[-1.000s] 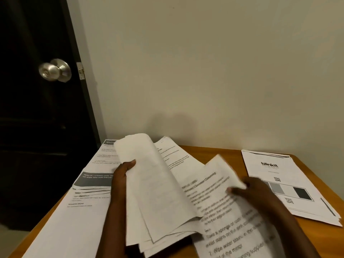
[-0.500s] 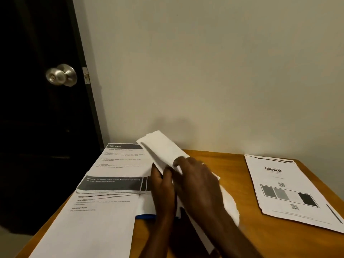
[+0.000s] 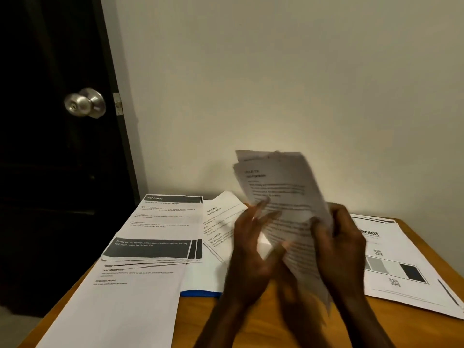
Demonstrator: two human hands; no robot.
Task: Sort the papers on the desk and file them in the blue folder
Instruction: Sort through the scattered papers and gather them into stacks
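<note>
Right hand point(image 3: 339, 242) grips raised sheaf of papers point(image 3: 278, 187) by its edge, fingers curled; left hand point(image 3: 251, 247) splayed against it, blurred, can't tell if it pinches. Blue folder point(image 3: 199, 294) just below-left of left hand, under sheets. Risk: one-sided hold, sheets fan out, slip onto kitchen stack point(image 3: 160, 222) further left

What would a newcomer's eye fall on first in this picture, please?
The sheaf of papers raised mid-frame, gripped by the right hand, with the blurred left hand beside it. Then the KITCHEN sheets at left on the desk, and the door knob against the dark door.
</note>
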